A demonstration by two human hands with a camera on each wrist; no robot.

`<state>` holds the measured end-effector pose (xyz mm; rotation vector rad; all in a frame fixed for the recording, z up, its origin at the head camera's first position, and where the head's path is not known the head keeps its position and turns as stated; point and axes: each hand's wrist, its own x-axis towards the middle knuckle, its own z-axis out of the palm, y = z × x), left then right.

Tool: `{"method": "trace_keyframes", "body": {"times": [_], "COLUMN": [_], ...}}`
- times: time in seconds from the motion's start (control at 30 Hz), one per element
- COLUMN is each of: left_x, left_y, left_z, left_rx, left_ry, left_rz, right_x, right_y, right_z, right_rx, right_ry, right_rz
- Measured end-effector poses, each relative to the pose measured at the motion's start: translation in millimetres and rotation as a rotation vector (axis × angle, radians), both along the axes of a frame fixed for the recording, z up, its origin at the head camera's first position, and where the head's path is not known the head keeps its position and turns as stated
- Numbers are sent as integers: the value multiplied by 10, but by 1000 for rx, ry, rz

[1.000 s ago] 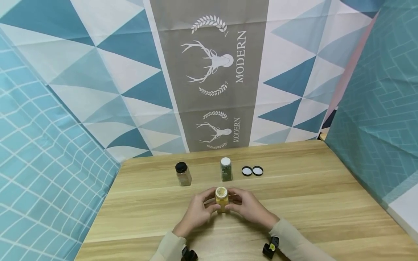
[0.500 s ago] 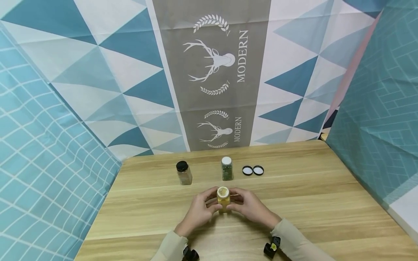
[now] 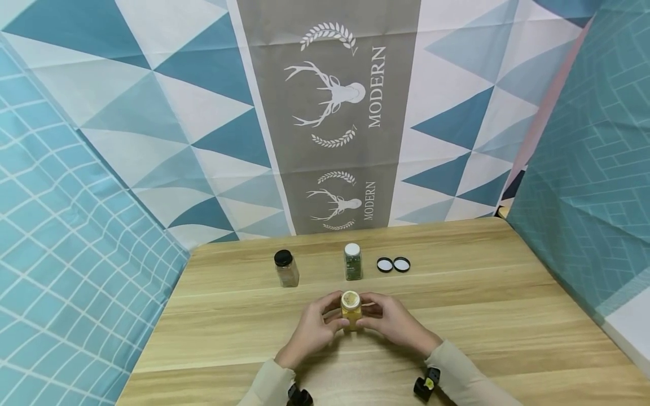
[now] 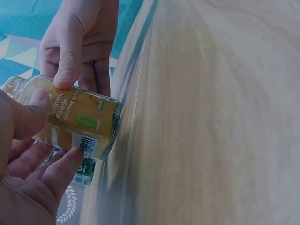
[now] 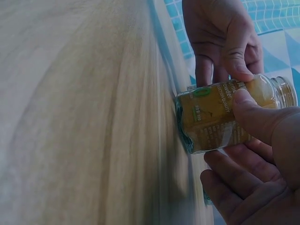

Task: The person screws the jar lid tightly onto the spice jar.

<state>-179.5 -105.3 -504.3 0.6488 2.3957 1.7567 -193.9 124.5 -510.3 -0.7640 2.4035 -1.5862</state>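
A square glass jar of turmeric powder (image 3: pixel 351 320) stands upright at the front middle of the table, its label readable in the left wrist view. Its neck is bare of a lid, and a pale yellowish round top faces up. My left hand (image 3: pixel 312 328) holds it from the left, thumb in front and fingers round the side. From the right, my right hand (image 3: pixel 393 322) grips the same jar with its thumb on the near face. Behind it stand a jar of green herbs (image 3: pixel 352 267) with a white top and a brown-filled jar (image 3: pixel 288 273) with a black lid.
Two black-rimmed lids (image 3: pixel 385 265) with white insides lie side by side at the back right of the wooden table (image 3: pixel 482 304). Patterned cloth (image 3: pixel 350 113) hangs along the back edge, with blue sheets on both sides.
Both hands have shifted slightly to the right together with the turmeric jar, still holding it. The other jars and the lids stay in place.
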Motion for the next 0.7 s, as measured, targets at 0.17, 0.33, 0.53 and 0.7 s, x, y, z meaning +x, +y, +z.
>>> {"method": "trace_keyframes", "body": {"times": [0.17,0.33,0.53,0.7], "left_x": [11,10,12,22], "left_y": [36,61,75,63], "left_z": [-5,-8,-17,-30], "left_rx": [6,4,4,-5], "left_ry": [-2,3,17,20], "left_rz": [-10,-17,-21,-38], "right_x": [16,23,23,30], "right_y": [33,57,80,99], "right_z": [1,3,5,-4], "right_rx": [-3,-13,-20,-23], "right_ry": [22,32,17,9], "right_rz": [4,11,13,21]}}
